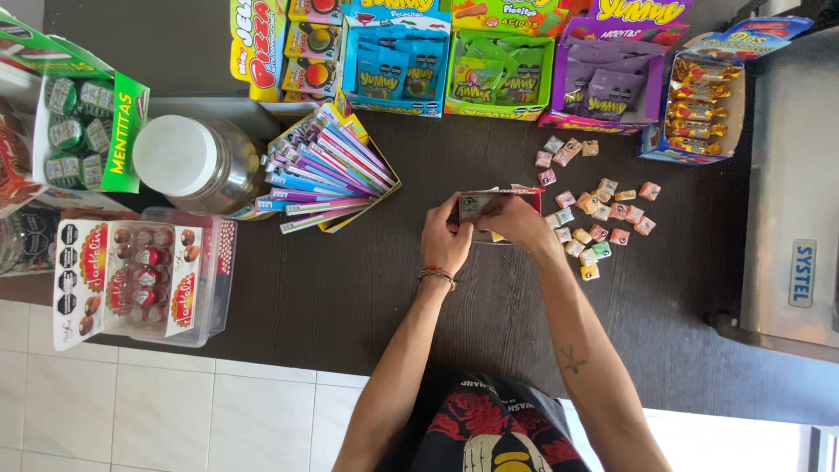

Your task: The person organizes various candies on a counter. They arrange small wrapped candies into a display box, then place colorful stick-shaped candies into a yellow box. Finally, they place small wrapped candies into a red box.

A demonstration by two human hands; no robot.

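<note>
We've got both hands on a small box: left hand grips its near end, right hand covers the top (contents hidden), loose candies just right.

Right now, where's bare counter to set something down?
Free: dark counter between the clear tub and left hand; also the strip right of the loose candies, toward the grey machine. Crowded: the back row of display boxes.
</note>
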